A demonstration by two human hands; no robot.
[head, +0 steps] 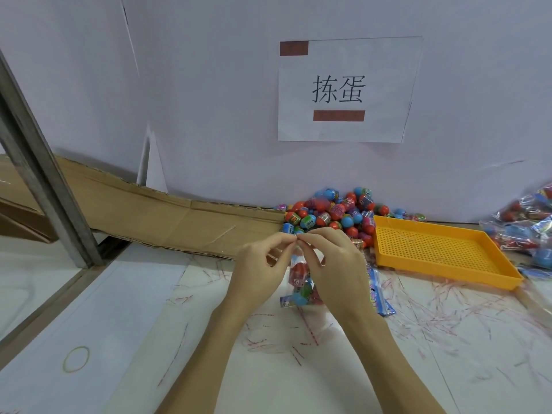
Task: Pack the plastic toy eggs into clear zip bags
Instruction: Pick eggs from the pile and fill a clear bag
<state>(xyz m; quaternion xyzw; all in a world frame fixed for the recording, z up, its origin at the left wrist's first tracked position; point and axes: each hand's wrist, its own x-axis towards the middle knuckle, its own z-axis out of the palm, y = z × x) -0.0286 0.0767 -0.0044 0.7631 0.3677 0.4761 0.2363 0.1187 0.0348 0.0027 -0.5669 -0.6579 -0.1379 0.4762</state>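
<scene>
At table (pixel 125 309) centre, your left hand (pixel 260 270) & right hand (pixel 334 267) both pinch the top edge of a clear zip bag (pixel 300 282), fingertips meeting just above it. Bag hangs betw. your palms w/ a few toy eggs inside, red & blue visible, bottom near the table. Loose egg pile (pixel 334 213) sits behind, against the wall, just left of an orange mesh tray (pixel 442 249). Filled bags (pixel 525 222) at far right. Rubber band (pixel 76 358) lies near left. Sign (pixel 343 91) on wall.
</scene>
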